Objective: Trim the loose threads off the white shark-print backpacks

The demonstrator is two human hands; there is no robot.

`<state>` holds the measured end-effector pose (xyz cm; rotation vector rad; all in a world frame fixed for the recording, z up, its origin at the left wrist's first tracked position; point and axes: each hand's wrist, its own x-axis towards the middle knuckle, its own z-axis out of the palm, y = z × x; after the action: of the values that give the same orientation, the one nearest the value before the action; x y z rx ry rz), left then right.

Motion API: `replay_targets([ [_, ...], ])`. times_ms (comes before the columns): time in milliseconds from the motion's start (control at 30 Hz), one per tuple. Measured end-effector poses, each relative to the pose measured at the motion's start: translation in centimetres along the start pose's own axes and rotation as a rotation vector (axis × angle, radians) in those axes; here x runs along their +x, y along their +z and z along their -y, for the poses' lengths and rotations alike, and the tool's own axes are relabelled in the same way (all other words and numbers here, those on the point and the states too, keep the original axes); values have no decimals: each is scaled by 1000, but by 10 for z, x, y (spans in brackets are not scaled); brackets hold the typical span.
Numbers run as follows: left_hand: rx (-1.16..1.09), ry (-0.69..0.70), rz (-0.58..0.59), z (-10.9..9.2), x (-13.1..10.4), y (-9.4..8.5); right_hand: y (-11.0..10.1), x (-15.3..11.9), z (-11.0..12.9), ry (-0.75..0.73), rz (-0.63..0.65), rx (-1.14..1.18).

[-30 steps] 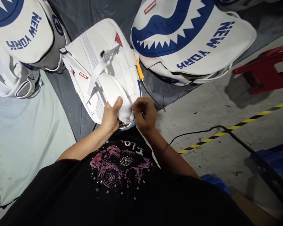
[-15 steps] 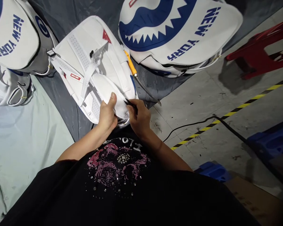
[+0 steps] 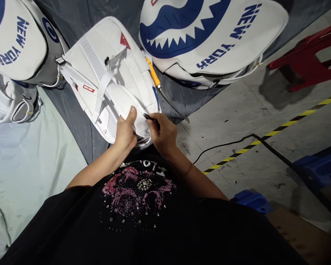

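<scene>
A white backpack (image 3: 95, 48) lies with its straps and padded back facing up, its near end close to my body. My left hand (image 3: 124, 130) grips the lower end of a padded shoulder strap, thumb on top and fingers curled beneath. Close beside it, my right hand (image 3: 164, 134) is closed around small black thread snips (image 3: 148, 117). Their dark tips point left over the strap's edge; the rest is hidden in the fingers. Along the backpack's right side lies a tool with an orange handle (image 3: 153, 75) and a long, thin metal shaft.
White backpacks with blue prints stand at the right (image 3: 179, 44) and left (image 3: 16, 48) on dark grey cloth (image 3: 71, 121). Pale green cloth (image 3: 44, 158) covers the left. On the floor are a red plastic stool (image 3: 300, 55), a black cable (image 3: 223, 148) and striped tape (image 3: 281, 129).
The snips' tips have shifted slightly up and left over the strap, and my right hand has turned a little. My left hand keeps its hold on the strap.
</scene>
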<state>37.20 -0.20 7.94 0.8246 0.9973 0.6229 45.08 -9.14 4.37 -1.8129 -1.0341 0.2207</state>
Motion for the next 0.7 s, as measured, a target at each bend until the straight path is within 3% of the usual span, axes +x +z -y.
replay_targets([
  [167, 13, -2, -11, 1, 1, -1, 0, 2, 2, 52, 15, 40],
  [433, 2, -18, -1, -3, -1, 0, 6, -4, -2, 239, -18, 329],
  [700, -17, -24, -14, -3, 1, -3, 4, 0, -2, 161, 31, 215],
])
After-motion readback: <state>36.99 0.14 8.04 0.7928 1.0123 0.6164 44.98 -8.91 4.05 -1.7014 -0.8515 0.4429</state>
